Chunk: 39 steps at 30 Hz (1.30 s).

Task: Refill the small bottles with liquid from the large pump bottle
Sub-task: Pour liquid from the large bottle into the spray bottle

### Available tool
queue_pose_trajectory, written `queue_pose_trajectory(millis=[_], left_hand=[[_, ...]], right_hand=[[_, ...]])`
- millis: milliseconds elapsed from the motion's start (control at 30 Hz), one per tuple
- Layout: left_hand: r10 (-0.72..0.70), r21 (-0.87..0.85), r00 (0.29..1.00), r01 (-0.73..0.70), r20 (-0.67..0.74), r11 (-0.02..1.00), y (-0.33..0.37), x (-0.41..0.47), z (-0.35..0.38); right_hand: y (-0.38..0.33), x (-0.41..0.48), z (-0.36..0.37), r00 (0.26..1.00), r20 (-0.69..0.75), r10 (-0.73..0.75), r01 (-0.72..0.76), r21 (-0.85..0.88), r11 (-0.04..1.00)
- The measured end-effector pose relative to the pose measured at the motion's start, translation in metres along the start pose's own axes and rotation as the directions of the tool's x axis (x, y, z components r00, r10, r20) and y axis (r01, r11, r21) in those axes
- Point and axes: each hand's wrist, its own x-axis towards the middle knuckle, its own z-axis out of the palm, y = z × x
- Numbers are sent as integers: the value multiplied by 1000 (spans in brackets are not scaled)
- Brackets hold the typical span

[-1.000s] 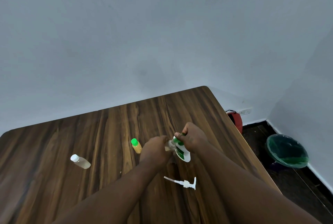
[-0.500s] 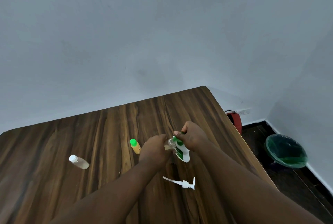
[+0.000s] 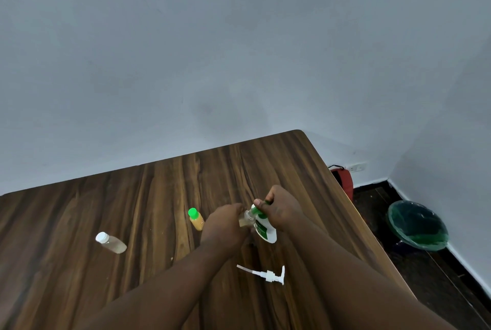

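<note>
My right hand point(image 3: 281, 210) grips the large white bottle with a green label point(image 3: 264, 230), tipped over with its neck down to the left. Its neck meets the mouth of a small clear bottle point(image 3: 245, 219) that my left hand point(image 3: 225, 226) holds; most of that small bottle is hidden by my fingers. The white pump head point(image 3: 268, 275) lies loose on the wooden table point(image 3: 132, 196), just in front of my hands. A small bottle with a green cap point(image 3: 196, 219) and amber liquid stands left of my left hand. Further left stands a white-capped small bottle point(image 3: 110, 242).
The table's right edge runs diagonally close to my right arm. Beyond it on the dark floor are a green bin point(image 3: 417, 224) and a red object point(image 3: 344, 183) by a wall socket. A plain grey wall backs the table.
Both hands and the two joined bottles hold nearly the same place; the view has only shifted slightly. Nothing on the table has moved.
</note>
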Motion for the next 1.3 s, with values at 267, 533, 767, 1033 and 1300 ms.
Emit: queue_pose_trajectory(millis=[267, 533, 767, 1033, 1300], left_hand=[[-12, 7, 1000, 12, -9, 1000, 3, -1, -2], [-16, 1, 1000, 16, 6, 1000, 3, -2, -4], [-15, 2, 1000, 15, 2, 1000, 4, -2, -5], [-8, -7, 1000, 8, -7, 1000, 3, -2, -6], [-5, -7, 1000, 5, -10, 1000, 6, -5, -9]], right_hand=[[-4, 1, -4, 1000, 3, -11, 11, -34, 999], [-3, 1, -1, 1000, 9, -3, 3, -15, 1000], [0, 0, 0, 1000, 14, 3, -4, 18, 1000], [-5, 0, -4, 1000, 19, -13, 13, 4, 1000], [-5, -2, -3, 1000, 15, -11, 11, -9, 1000]])
